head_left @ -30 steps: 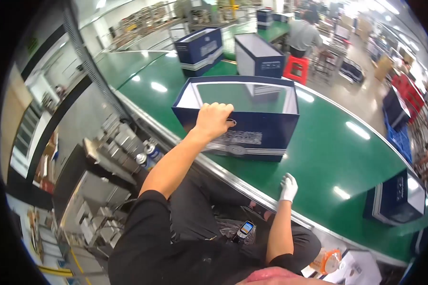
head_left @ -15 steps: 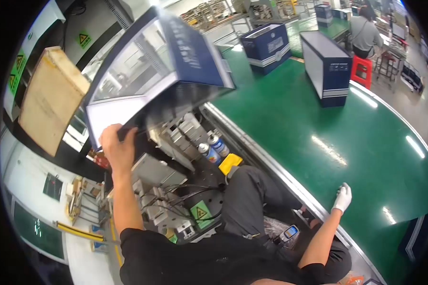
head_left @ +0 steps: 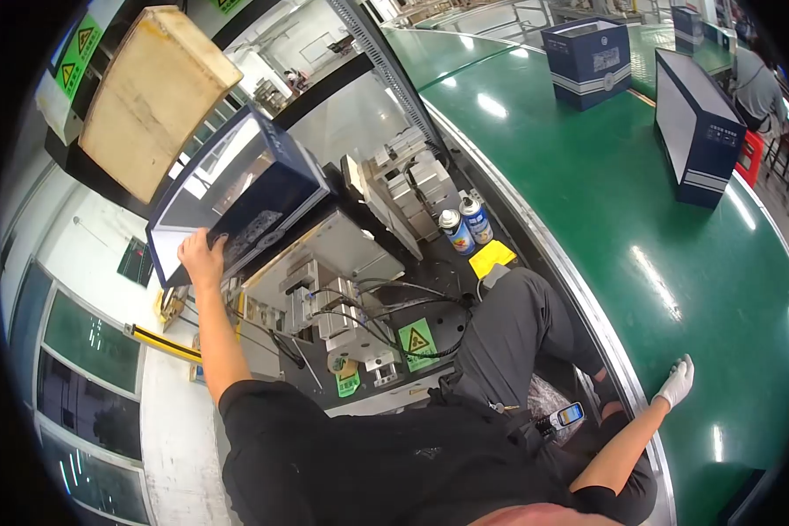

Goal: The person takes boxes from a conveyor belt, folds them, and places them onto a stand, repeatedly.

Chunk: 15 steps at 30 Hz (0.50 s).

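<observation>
My bare left hand (head_left: 203,259) grips the near rim of a dark blue cardboard box (head_left: 294,171) with a white inside and a window opening, thumb on one side of the wall. The box lies tilted on its side over a metal block (head_left: 342,250) of the machine, below a pale wooden block (head_left: 153,101). My right hand (head_left: 677,382), in a white glove, is at the near edge of the green conveyor belt (head_left: 579,219), its fingers stretched out and nothing in them.
Two more blue boxes, one upright (head_left: 587,66) and one showing its white opening (head_left: 697,131), stand on the belt. Two spray cans (head_left: 465,226), a yellow pad (head_left: 492,259) and cables (head_left: 394,307) are beside the machine. A person (head_left: 757,88) sits at the far right.
My left hand has brought the box down from the air onto the machine, under the wooden block. The view has turned left. My right hand stays by the belt's edge.
</observation>
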Tool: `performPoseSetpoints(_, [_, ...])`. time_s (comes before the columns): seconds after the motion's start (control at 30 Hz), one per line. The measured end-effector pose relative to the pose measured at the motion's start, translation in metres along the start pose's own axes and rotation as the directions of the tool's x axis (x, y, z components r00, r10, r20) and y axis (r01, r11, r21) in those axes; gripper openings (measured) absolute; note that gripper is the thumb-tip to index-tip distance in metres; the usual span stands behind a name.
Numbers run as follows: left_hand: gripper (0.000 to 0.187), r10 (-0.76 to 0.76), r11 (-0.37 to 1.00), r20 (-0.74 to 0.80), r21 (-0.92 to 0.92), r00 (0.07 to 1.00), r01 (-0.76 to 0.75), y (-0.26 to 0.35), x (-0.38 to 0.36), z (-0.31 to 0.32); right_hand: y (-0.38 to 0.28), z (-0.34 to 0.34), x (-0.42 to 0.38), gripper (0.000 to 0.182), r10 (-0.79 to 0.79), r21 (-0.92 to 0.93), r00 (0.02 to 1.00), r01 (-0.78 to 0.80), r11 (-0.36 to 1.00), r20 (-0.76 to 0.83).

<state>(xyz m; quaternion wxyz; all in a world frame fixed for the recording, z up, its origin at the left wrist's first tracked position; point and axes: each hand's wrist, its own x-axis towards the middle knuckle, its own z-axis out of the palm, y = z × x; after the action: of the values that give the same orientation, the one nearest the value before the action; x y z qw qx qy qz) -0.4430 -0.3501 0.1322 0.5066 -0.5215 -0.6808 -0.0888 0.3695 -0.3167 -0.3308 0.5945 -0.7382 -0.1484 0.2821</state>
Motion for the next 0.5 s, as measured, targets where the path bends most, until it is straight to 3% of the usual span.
performPoseSetpoints(0.2, [0.029, -0.101, 0.985, 0.258, -0.108, 0.961, 0.133, -0.002, 0.026, 0.014, 0.006, -0.003, 0.003, 0.032, -0.043, -0.007, 0.999, 0.043, 0.999, 0.011])
performPoseSetpoints(0.3, [0.031, -0.146, 0.989, 0.253, 0.021, 0.956, 0.145, -0.001, 0.039, 0.024, 0.011, -0.010, 0.005, 0.032, -0.050, -0.026, 0.999, 0.051, 0.998, 0.019])
performPoseSetpoints(0.33, [0.031, -0.159, 0.982, 0.006, 0.100, 0.987, 0.158, 0.002, 0.046, 0.031, 0.010, -0.010, 0.005, 0.032, -0.054, -0.028, 0.998, 0.055, 0.998, 0.026])
performPoseSetpoints(0.37, [0.031, -0.145, 0.967, -0.244, 0.171, 0.959, 0.190, 0.012, 0.056, 0.034, 0.009, -0.009, 0.005, 0.032, -0.061, -0.027, 0.998, 0.062, 0.998, 0.030])
performPoseSetpoints(0.4, [0.030, -0.194, 0.974, -0.221, 0.071, 0.956, 0.214, 0.021, 0.067, 0.036, 0.007, -0.006, 0.007, 0.032, -0.068, -0.032, 0.997, 0.069, 0.997, 0.030])
performPoseSetpoints(0.5, [0.028, -0.053, 0.970, -0.131, -0.241, 0.990, 0.020, 0.127, 0.064, 0.046, -0.001, -0.003, -0.002, 0.032, -0.102, -0.133, 0.995, 0.103, 0.986, 0.015])
